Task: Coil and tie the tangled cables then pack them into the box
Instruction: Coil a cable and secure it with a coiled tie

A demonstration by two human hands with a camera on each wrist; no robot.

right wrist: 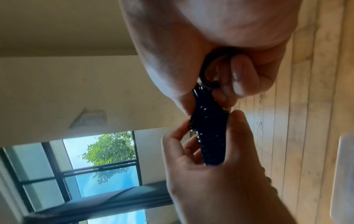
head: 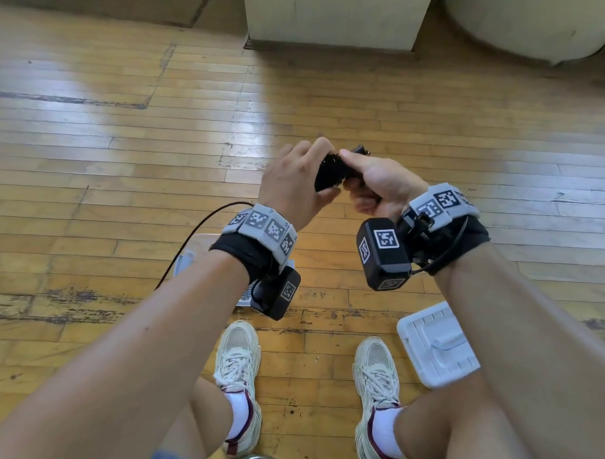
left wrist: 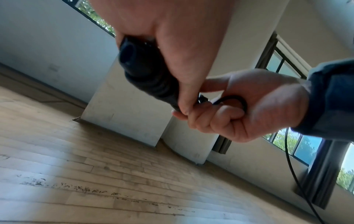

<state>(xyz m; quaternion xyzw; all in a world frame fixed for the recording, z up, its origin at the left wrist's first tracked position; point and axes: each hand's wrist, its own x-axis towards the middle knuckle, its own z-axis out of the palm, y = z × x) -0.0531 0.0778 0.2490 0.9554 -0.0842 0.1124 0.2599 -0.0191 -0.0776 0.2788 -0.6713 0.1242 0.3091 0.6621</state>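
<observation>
A black cable wound into a tight bundle [head: 330, 175] is held up over the floor between both hands. My left hand [head: 302, 171] grips the thick end of the bundle [left wrist: 143, 68], fingers over the top and thumb underneath. My right hand [head: 368, 179] pinches the other end, its thumb pressed on top. A small loop of cable [right wrist: 206, 71] curls inside its bent fingers [right wrist: 237, 78], and the same loop [left wrist: 233, 98] shows in the left wrist view. The clear plastic box [head: 192, 253] stands on the floor, mostly hidden under my left wrist.
A white lid [head: 435, 345] lies on the wooden floor by my right foot [head: 375, 381]. A thin black wire [head: 198, 229] arcs down past my left wrist. A pale pillar base [head: 335, 18] stands ahead, and my left shoe [head: 237, 365] is below the box.
</observation>
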